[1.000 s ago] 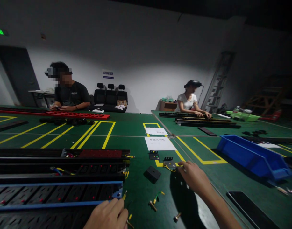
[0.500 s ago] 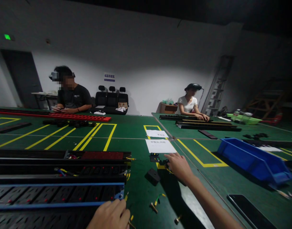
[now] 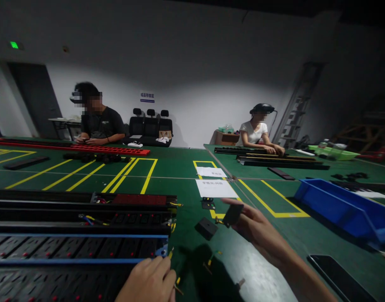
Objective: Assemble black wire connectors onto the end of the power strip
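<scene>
My right hand point(image 3: 253, 224) grips a small flat black part point(image 3: 232, 214) with a short wire end at its left, held above the green table. A black block point(image 3: 206, 228) lies just left of it, and a black bracket point(image 3: 208, 203) sits behind. My left hand point(image 3: 148, 280) has its fingers curled at the right end of the blue-edged socket strip point(image 3: 85, 247); a thin yellow-tipped piece shows by the fingertips, but what the fingers hold is hidden.
More black strips point(image 3: 142, 214) lie behind the blue-edged one. A blue bin point(image 3: 340, 214) and a phone point(image 3: 337, 274) are at right. White papers point(image 3: 216, 188) lie mid-table. Two people sit across the table, and small wired parts lie near the front.
My right hand has lifted the flat black part off the table and turned it upright. My left hand stays by the strip's end. The view has shifted slightly.
</scene>
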`<action>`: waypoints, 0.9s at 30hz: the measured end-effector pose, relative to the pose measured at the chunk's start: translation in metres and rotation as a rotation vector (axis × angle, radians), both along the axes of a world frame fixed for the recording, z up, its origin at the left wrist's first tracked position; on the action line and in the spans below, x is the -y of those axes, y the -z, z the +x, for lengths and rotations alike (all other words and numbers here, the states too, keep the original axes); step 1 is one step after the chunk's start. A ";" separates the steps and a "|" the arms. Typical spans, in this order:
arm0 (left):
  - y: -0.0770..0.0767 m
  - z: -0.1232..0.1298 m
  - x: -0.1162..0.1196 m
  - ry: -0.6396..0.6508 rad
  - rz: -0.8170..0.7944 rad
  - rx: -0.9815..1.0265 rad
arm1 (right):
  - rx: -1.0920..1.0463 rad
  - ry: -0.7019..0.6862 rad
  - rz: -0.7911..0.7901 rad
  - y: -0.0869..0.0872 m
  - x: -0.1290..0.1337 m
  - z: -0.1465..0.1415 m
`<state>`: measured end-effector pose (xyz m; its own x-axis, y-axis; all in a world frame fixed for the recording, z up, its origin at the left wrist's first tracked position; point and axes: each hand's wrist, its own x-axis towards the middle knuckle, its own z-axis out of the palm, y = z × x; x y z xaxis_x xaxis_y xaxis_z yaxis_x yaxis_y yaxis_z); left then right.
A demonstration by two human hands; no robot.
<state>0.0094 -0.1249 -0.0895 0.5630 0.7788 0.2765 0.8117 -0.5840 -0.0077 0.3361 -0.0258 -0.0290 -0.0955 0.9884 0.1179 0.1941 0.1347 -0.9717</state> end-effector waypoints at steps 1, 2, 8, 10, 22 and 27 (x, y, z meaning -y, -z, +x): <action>-0.007 0.001 0.003 -0.008 -0.014 0.008 | -0.094 -0.091 -0.103 0.003 0.013 -0.008; -0.013 0.002 0.005 -0.010 -0.029 0.015 | -0.168 -0.151 -0.170 0.006 0.024 -0.016; -0.034 0.005 0.009 0.036 -0.065 0.047 | -0.321 -0.539 -0.493 0.026 0.060 -0.056; -0.034 0.005 0.008 0.048 -0.056 0.057 | -0.296 -0.673 -0.519 0.032 0.063 -0.062; -0.039 0.006 0.010 0.052 -0.103 0.003 | -0.182 -0.839 -0.494 0.059 0.069 -0.067; -0.040 0.005 0.009 0.061 -0.079 0.009 | 0.061 -0.712 -0.377 0.053 0.069 -0.067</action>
